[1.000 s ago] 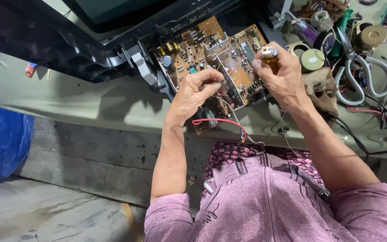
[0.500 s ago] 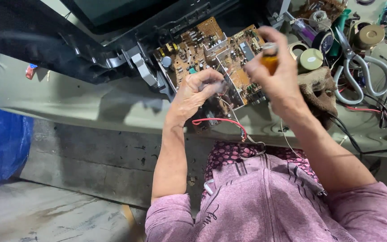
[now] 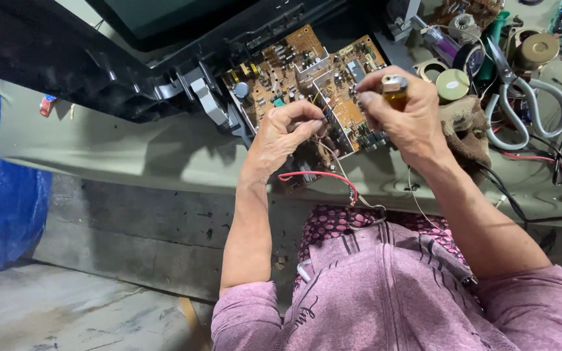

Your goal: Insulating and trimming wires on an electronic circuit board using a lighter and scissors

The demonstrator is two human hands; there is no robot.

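The left hand is curled, its fingertips pinching a thin wire just in front of the brown circuit board. The right hand is closed around a small amber lighter with a metal top, held upright above the board's right part, close to the left hand. A red wire loops below the left wrist. The board lies on the grey bench, against the black television casing. Scissors (grey handles) lie to the right, beside rolls of tape.
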